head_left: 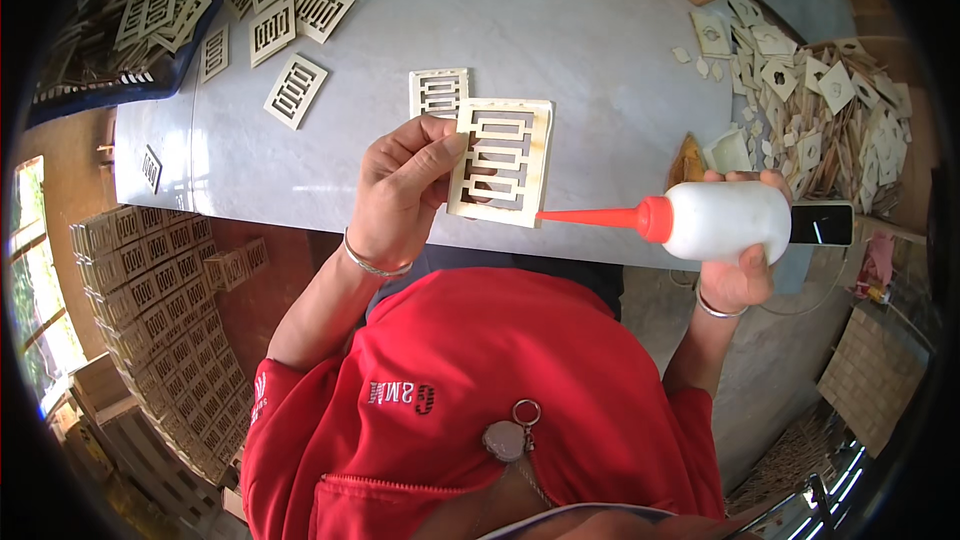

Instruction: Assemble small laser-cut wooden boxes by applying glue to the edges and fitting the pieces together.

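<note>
While left hand [405, 190] grips cut-out panel [500, 162] by left edge, held above bench [600, 50] near front edge, right hand [740, 260] clasps white glue bottle [725, 220], red nozzle [595, 217] touching panel's lower right corner. Second panel [438, 92] flat on bench just behind. Bare bench beyond panel. Panel pile [240, 0] far left; scrap pile [810, 110] right; stacked panels [160, 290] below bench, left.

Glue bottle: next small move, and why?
Probably run the orange nozzle along the lower edge of the cut-out wooden panel. The right hand holds the white glue bottle sideways, its tip just touching the panel's bottom corner, while the left hand holds the panel up off the table.
</note>
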### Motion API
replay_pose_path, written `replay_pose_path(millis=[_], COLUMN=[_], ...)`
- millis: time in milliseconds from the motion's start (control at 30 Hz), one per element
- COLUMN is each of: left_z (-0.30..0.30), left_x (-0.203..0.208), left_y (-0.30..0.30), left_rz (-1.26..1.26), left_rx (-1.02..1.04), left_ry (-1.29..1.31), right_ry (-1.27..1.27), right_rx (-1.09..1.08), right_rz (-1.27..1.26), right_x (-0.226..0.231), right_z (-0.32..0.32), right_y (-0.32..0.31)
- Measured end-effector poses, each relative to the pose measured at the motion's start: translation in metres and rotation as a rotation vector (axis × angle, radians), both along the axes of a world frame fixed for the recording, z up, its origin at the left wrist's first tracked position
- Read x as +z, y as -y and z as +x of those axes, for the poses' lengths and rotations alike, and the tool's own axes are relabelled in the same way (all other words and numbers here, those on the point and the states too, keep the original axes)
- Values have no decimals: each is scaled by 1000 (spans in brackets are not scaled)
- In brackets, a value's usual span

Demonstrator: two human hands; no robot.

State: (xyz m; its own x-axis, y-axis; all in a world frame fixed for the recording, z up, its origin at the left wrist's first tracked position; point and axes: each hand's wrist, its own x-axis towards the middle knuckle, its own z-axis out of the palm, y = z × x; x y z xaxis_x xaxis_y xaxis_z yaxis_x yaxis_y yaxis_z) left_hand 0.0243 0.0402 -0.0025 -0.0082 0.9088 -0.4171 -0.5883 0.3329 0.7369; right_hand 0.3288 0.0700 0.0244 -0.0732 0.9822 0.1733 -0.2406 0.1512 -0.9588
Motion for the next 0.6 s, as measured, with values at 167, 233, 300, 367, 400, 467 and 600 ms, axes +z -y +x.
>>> replay_pose_path(millis=[167, 233, 300, 367, 400, 467, 600], left_z=[-7, -11, -29, -40, -45, -50, -65], left_x=[-4, -3, -18, -30, -38, -61, -60], left_y=[3, 4, 8, 11, 12, 13, 9], left_rz=[14, -5, 1, -35, -54, -37, -146], left_rx=[4, 64, 65, 99, 120, 176, 41], left_ry=[-2, -40, -146, -301, -360, -467, -819], right_ry=[-72, -134, -175, -181, -179, -144, -171], right_rx=[70, 97, 27, 0, -37, -51, -45], right_rz=[-34, -57, -114, -133, -155, -165, -185], right_x=[-8, -14, -19, -27, -30, -35, -36], right_z=[0, 0, 2, 5, 5, 10, 14], right_y=[4, 6, 6, 6, 5, 5, 3])
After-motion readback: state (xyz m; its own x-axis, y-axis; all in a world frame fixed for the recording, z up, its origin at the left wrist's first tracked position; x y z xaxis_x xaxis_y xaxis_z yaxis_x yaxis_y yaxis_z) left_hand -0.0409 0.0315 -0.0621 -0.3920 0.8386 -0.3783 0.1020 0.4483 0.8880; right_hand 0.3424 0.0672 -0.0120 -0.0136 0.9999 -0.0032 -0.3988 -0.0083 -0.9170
